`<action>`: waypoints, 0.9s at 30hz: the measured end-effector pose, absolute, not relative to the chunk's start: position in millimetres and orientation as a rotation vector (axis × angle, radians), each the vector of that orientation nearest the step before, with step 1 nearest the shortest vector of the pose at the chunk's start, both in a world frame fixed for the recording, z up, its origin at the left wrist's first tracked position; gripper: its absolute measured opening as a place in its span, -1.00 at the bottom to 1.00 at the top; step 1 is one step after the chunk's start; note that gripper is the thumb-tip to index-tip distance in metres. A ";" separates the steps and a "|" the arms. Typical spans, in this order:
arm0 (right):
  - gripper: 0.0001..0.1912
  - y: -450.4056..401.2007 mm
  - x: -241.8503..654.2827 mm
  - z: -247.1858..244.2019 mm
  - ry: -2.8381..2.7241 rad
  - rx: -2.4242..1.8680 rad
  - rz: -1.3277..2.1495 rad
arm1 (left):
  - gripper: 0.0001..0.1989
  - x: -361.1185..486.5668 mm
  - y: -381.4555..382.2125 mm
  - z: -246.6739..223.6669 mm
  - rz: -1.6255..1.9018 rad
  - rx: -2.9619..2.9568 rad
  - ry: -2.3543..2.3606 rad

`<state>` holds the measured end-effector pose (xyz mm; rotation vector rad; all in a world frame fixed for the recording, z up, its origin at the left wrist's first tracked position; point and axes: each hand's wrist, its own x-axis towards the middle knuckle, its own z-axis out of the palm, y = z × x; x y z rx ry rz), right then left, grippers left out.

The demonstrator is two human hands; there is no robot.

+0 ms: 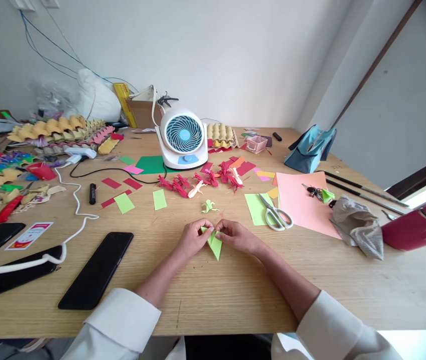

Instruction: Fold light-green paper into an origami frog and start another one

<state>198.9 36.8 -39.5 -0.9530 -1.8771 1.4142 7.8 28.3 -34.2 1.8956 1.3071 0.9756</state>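
A light green folded paper [215, 246] with a pointed lower end is pinched between both hands, just above the table near its front middle. My left hand [195, 235] is closed on its left upper edge, thumb and fingertips together. My right hand [236, 235] grips the right upper edge the same way. Fingers hide the paper's top part. Just beyond my hands sits a small green origami figure [208, 206] with thin legs. Farther back lie several red folded paper figures [178, 185] and a cream one [196, 189].
White-handled scissors [278, 217] rest partly on a green sheet [255, 209], beside a large pink sheet [303, 200]. A fan [184, 137] stands at the back. Left are a black phone [97, 270] and a marker [92, 194]. A red bottle [419, 227] lies at right.
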 end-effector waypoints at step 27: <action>-0.77 36.9 230.3 -25.9 -1.995 -0.963 1.436 | -0.79 14.2 36.5 -31.5 0.826 1.991 1.171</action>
